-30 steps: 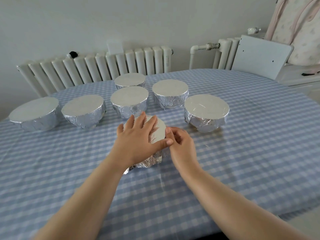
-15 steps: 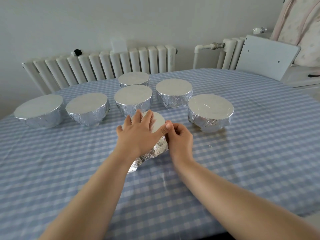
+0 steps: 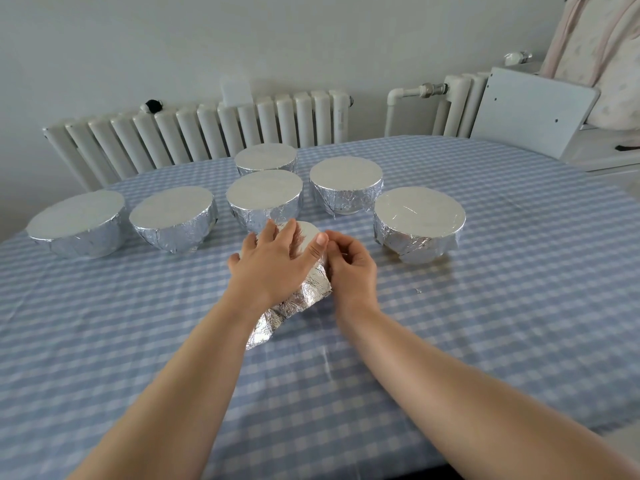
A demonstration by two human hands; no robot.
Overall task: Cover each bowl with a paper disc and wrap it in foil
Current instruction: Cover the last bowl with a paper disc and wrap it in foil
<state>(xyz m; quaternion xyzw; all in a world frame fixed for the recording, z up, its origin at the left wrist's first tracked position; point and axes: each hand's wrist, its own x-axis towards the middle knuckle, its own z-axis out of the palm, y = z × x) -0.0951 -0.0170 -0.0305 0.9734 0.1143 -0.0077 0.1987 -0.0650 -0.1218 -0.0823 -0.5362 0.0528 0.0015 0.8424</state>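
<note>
Both forearms enter from the near edge and meet approx. mid-table over the blue check tablecloth (image 3: pixel 485 306). Left hand (image 3: pixel 273 261) lies flat on top of the bowl in work (image 3: pixel 311 289), fingers spread and straight, pressing on the paper disc (image 3: pixel 306 233); thumb tip reaches the disc's right rim. Right hand (image 3: pixel 351 268) sits at the bowl's right side, touching the left thumb, fingers curled in and pinching the foil (image 3: pixel 270 323) at the rim. Foil covers the near wall; a loose flap trails toward the viewer onto the cloth.

Hidden: most of the disc and the bowl's left wall, under the left hand. Exact pinch point hard to make out.

Beyond: six wrapped bowls (image 3: pixel 419 223), well apart from the hands. Radiator (image 3: pixel 207 133) along the far wall.
</note>
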